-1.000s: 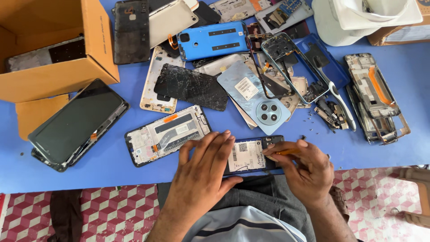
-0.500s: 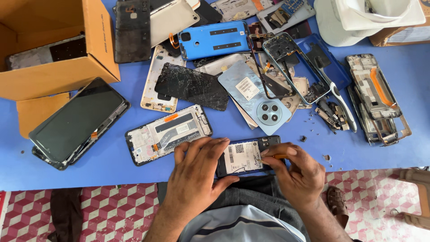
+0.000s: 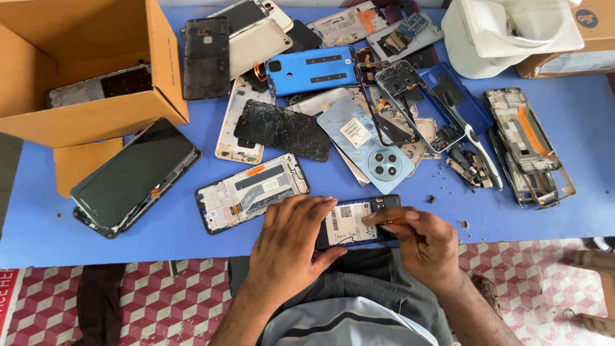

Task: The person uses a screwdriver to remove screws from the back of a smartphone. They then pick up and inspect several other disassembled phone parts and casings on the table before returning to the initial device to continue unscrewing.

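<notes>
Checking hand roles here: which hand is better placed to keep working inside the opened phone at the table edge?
Probably the right hand: it pinches a thin orange-tipped tool at the opened phone. The left hand lies flat over the phone's left part, steadying it.

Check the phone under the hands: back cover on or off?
Off. The phone lies with its white-labelled battery and inner frame exposed, left hand steadying it, right hand working at its top.
</notes>
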